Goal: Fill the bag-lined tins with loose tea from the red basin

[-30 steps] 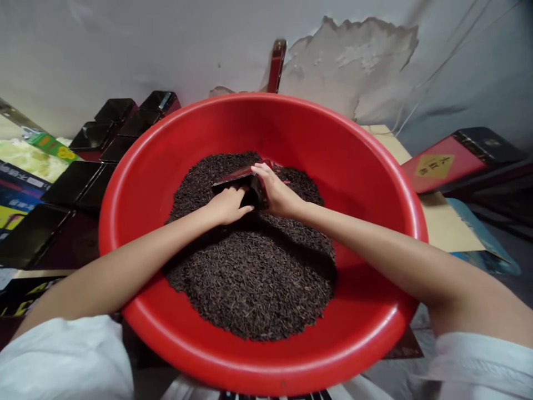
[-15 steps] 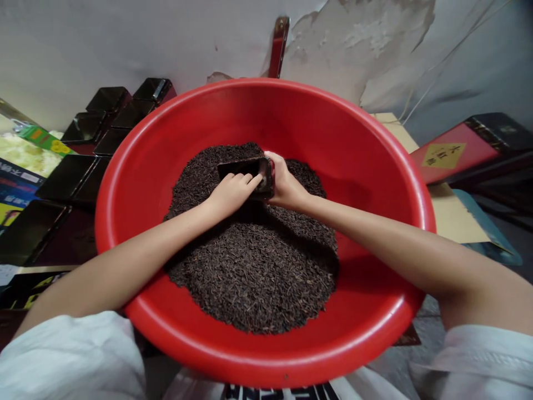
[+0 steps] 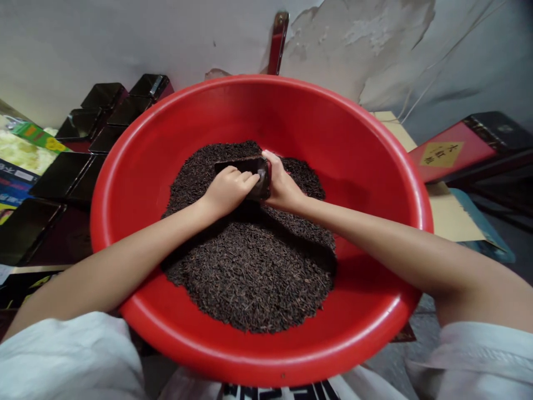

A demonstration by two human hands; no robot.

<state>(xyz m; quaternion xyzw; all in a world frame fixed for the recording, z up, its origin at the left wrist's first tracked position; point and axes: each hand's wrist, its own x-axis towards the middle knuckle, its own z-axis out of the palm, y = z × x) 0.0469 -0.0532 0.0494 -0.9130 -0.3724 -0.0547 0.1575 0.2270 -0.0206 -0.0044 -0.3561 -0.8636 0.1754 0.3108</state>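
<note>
A dark tin (image 3: 260, 186) with a red side lies tilted over the loose dark tea leaves (image 3: 250, 278) in a large red basin (image 3: 366, 144). My right hand (image 3: 283, 184) is wrapped round its right end, fingers partly hidden behind it. Curled over the tin's near face is my left hand (image 3: 231, 190), its fingers bent and touching the dark surface. I cannot tell whether that surface is a lid or an opening. The tin's shadow falls across the tea leaves beneath the hands.
Several dark tins (image 3: 62, 172) stand in rows left of the basin. To the right lies a red tin with a yellow label (image 3: 453, 150), near cardboard (image 3: 452, 214). A narrow red tin (image 3: 278, 44) leans on the peeling wall behind.
My left fingers have curled further, having lain flatter on the tin's dark face before. The tin and right hand stay almost in place; the view has shifted slightly.
</note>
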